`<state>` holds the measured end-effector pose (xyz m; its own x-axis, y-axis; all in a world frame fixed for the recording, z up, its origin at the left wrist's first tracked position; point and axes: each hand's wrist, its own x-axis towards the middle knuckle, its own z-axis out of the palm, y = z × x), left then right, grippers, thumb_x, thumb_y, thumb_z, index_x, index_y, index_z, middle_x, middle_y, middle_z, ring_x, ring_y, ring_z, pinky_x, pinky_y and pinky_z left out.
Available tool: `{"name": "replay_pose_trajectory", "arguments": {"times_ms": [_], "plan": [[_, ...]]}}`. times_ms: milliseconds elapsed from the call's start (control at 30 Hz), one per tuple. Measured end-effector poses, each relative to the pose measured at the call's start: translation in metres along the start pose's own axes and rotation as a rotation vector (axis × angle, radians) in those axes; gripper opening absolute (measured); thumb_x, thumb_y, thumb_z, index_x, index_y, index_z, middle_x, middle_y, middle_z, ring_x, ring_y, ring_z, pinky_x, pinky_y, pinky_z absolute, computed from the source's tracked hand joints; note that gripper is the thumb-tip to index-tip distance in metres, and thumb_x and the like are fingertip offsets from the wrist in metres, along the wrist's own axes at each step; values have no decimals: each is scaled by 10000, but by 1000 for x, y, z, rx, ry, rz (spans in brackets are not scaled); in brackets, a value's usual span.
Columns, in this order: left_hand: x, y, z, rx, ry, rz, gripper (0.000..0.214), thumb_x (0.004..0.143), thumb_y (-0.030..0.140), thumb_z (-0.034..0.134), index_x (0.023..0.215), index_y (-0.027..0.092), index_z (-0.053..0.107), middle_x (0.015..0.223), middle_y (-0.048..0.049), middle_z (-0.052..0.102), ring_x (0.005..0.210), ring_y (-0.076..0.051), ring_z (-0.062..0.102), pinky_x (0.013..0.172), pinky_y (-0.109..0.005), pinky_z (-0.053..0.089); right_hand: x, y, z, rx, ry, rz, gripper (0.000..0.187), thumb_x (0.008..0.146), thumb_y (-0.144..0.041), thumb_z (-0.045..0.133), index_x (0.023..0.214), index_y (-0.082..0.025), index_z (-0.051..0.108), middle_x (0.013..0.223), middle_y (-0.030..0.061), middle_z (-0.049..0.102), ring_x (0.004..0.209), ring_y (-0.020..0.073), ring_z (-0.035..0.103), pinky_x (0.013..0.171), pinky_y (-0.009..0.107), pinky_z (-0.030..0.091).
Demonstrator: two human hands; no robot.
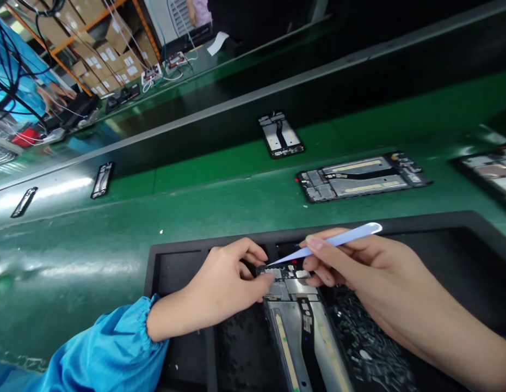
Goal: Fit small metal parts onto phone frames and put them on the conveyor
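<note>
An opened phone frame (291,316) with a black ribbon cable down its middle lies over a black compartment tray (212,348). My left hand (226,283) grips its upper left corner, thumb on top and fingers curled at the edge. Pinched in my right hand (359,267) are light-blue tweezers (343,236), slanting down to the left. Their tip meets the phone's top edge close to my left thumb; whether it holds a part is too small to tell. Many tiny dark parts (371,337) fill the compartment under my right hand.
Behind the tray, another opened phone frame (363,177) lies on the green bench (220,207), with one cut off at the right (493,169). Farther back, a phone frame (281,135) and two smaller-looking ones rest along the line. A person in blue (22,71) works at upper left.
</note>
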<state>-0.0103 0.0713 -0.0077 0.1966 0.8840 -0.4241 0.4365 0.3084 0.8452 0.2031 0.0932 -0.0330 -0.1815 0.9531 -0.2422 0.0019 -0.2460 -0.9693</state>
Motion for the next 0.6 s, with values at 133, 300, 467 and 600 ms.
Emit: {"name": "replay_pose_trajectory", "arguments": {"times_ms": [133,300,467,600], "plan": [[0,-1,0,93,-1,9,119,859,294,691,905,193,648,623,47,633,533,-129,671,461,-185,429,0,-4,2,-63,-20,8,500,848,-651,745,645,-195,710,613,28,624,543,121,562,519,241,482],[1,-2,-2,23,-34,-5,119,835,258,655,934,192,666,616,35,650,532,-141,664,449,-189,404,0,-8,4,-100,-41,55,541,840,-706,710,635,-206,709,606,33,629,558,142,576,539,265,482],[0,-1,-2,43,-29,-14,156,851,272,645,970,180,684,565,26,646,533,-141,664,456,-175,412,0,-9,0,-106,-28,55,544,841,-717,695,647,-208,702,616,34,641,532,148,591,537,278,522],[1,0,-3,-74,-69,-42,148,854,238,616,982,180,663,621,34,642,549,-126,668,388,-139,405,-1,-12,-1,-170,-6,37,549,823,-726,697,628,-213,712,644,47,661,544,159,629,519,267,541]]}}
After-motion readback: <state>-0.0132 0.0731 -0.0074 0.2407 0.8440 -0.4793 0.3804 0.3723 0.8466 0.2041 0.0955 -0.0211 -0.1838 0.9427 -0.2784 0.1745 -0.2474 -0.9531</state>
